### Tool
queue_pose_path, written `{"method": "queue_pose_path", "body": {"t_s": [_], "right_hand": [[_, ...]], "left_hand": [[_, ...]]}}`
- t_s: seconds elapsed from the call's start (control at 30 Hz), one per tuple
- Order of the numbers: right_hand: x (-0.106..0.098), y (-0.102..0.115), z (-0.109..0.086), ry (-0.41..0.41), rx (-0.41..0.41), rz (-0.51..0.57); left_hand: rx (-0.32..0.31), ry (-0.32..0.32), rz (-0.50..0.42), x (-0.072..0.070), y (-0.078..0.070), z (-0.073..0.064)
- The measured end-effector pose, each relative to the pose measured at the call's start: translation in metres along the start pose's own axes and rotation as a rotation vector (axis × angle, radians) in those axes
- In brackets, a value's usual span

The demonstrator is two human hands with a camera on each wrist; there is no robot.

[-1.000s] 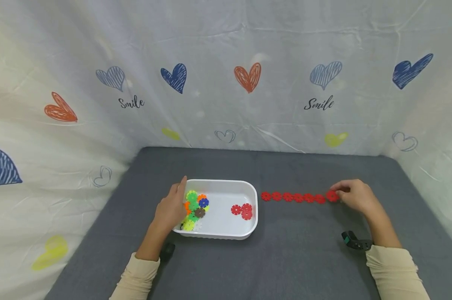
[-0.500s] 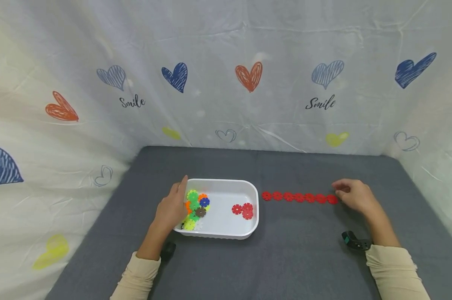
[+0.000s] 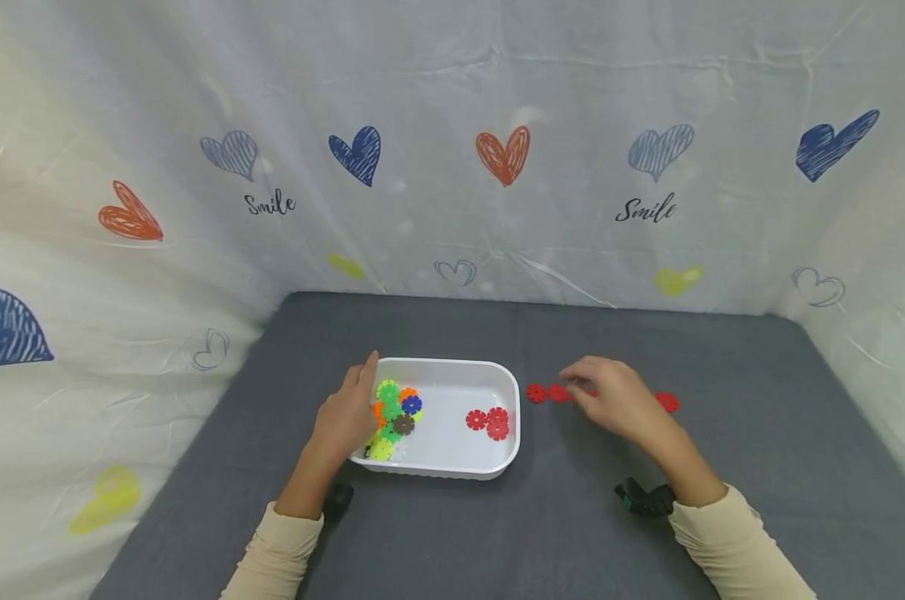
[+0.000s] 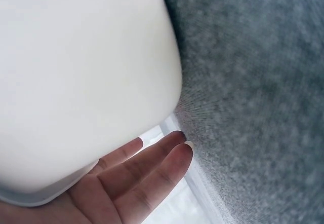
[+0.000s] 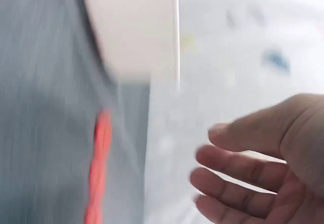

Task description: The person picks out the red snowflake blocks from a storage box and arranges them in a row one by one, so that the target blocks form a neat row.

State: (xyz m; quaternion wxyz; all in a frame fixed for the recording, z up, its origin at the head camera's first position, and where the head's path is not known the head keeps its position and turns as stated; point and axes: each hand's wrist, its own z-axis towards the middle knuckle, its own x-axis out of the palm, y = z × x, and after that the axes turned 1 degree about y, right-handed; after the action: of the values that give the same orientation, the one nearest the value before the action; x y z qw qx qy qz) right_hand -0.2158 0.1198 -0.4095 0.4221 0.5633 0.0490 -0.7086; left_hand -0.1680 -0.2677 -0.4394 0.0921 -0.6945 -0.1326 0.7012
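"What's in the right hand?"

"Nothing; its fingers are loosely bent. The row of red flower discs lies beneath, showing on both sides of it."

"And the left hand?"

"Fingers nearly straight, touching the white tray beside it."

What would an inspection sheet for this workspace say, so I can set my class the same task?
Surface: grey table.
Job's things: white tray with mixed-colour discs at its left end, red discs at its right; row of red discs on the table, partly hidden.
Clutter: nothing seen.
Hands: left hand on the tray's left end; right hand above the row, holding nothing.
Cables: nothing seen.
Surroundings: pale curtain printed with hearts.
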Motion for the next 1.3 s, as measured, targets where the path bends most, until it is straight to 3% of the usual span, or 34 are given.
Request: {"method": "queue_pose_path", "body": {"t_s": [0.13,0.2,0.27,0.33,0.43,0.57,0.67,0.97,1.3], "right_hand": [[0.026,0.042,0.020,-0.047,-0.254,-0.138],[0.040,0.060,0.029,-0.011,-0.358,-0.212],[0.053,0.074,0.035,0.091,-0.411,-0.301],[0.064,0.085,0.041,0.229,-0.419,-0.395],[0.076,0.095,0.049,0.428,-0.355,-0.515],[0.085,0.099,0.055,0.541,-0.251,-0.552],[0.088,0.098,0.056,0.528,-0.225,-0.532],[0.110,0.094,0.050,0.314,-0.228,-0.598],[0.116,0.091,0.048,0.261,-0.201,-0.593]], "left_hand": [[-0.003,0.000,0.004,0.000,-0.001,0.000],[-0.003,-0.002,0.004,0.000,-0.002,-0.001],[-0.003,-0.001,0.004,0.000,-0.002,-0.001],[-0.002,0.002,0.004,0.000,-0.002,0.000],[0.005,-0.001,0.004,0.001,-0.001,0.000],[0.002,-0.005,0.004,0.000,-0.001,0.001],[-0.004,0.000,0.007,0.000,-0.001,0.001],[0.007,-0.002,0.017,0.002,0.002,-0.001],[0.014,-0.008,0.023,0.003,0.001,0.000]]}}
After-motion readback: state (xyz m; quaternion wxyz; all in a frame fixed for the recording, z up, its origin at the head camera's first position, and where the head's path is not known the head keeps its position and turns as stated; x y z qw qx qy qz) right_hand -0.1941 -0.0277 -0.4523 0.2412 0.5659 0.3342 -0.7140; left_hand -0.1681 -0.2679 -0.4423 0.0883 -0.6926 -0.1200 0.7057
